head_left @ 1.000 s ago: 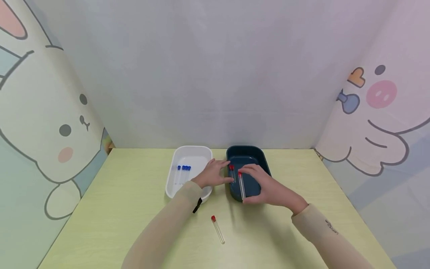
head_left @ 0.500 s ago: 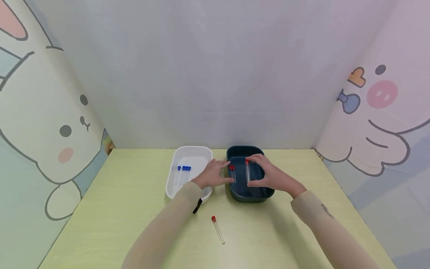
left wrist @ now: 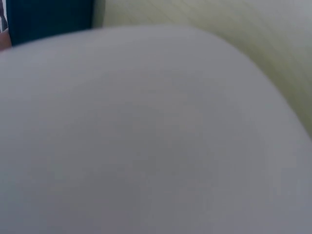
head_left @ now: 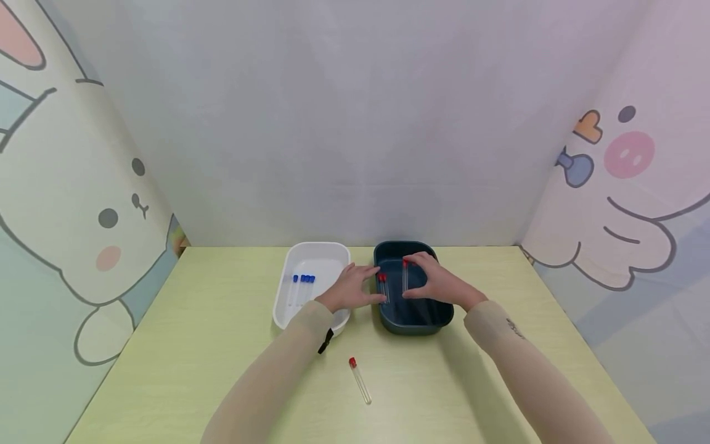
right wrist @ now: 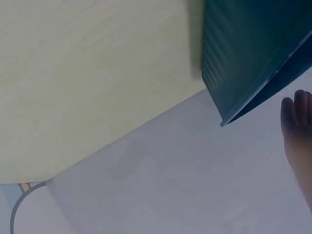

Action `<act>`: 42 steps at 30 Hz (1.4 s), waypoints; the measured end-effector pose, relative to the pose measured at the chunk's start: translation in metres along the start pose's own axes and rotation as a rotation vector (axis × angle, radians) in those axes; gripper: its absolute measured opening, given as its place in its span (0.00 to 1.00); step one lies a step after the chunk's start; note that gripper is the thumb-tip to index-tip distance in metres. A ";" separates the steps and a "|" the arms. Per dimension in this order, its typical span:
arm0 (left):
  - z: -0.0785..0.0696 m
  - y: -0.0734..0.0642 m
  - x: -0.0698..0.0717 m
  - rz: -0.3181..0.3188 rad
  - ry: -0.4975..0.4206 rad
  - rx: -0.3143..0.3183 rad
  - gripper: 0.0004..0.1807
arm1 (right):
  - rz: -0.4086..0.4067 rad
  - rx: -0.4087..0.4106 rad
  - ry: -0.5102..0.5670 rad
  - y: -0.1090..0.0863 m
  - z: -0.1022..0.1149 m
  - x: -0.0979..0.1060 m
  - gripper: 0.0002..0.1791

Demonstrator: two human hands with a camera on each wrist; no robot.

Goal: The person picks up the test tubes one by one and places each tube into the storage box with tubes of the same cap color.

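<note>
My right hand [head_left: 440, 287] is over the dark blue tray [head_left: 416, 324], pinching a red-capped glass test tube [head_left: 405, 277] between fingers and thumb, one at each end. In the right wrist view that hand [right wrist: 298, 131] shows at the edge beside the tray's rim. My left hand [head_left: 353, 290] reaches across the gap between the trays, thumb and fingers spread at the dark tray's left rim. Just by its fingertips, red-capped test tubes [head_left: 383, 285] lie inside; whether it touches them is unclear. Another red-capped test tube [head_left: 360, 381] lies on the table.
A white tray [head_left: 284, 308] holding several blue-capped test tubes [head_left: 305, 287] stands under my left forearm. Its wall [left wrist: 156, 136] fills most of the left wrist view. A pale curtain [head_left: 355, 154] rises behind the yellowish table [head_left: 211, 320], with cartoon-printed sheets on both sides.
My right hand, holding its test tube, has moved from the dark tray's front edge farther back and slightly right, then a little left. My left hand has stayed in place.
</note>
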State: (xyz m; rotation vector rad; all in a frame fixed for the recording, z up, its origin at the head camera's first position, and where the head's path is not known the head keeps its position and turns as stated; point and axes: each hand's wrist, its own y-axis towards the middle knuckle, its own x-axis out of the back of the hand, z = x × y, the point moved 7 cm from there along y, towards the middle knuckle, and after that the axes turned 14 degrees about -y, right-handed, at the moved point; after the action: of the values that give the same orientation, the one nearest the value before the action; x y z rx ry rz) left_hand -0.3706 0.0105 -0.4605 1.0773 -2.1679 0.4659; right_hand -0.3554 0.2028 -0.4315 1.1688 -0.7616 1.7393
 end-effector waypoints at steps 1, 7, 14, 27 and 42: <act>0.000 0.000 0.000 0.000 0.001 0.000 0.46 | 0.005 -0.005 -0.002 0.003 -0.001 -0.002 0.51; -0.001 0.000 0.000 0.000 0.009 -0.002 0.46 | 0.030 -0.033 -0.043 0.015 -0.005 -0.014 0.47; 0.000 0.001 0.000 -0.003 0.025 -0.005 0.46 | 0.060 -0.031 -0.056 0.027 -0.004 -0.027 0.48; 0.002 0.002 -0.001 0.003 0.018 -0.016 0.45 | 0.153 -0.072 -0.065 0.041 -0.008 -0.050 0.47; 0.002 0.001 -0.001 0.011 0.012 -0.007 0.45 | 0.207 -0.095 -0.073 0.043 -0.014 -0.062 0.50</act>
State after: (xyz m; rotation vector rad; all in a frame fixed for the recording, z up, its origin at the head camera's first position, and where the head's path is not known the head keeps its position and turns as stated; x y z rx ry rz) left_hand -0.3721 0.0105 -0.4629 1.0567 -2.1641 0.4683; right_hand -0.3888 0.1761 -0.4945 1.1266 -1.0298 1.8140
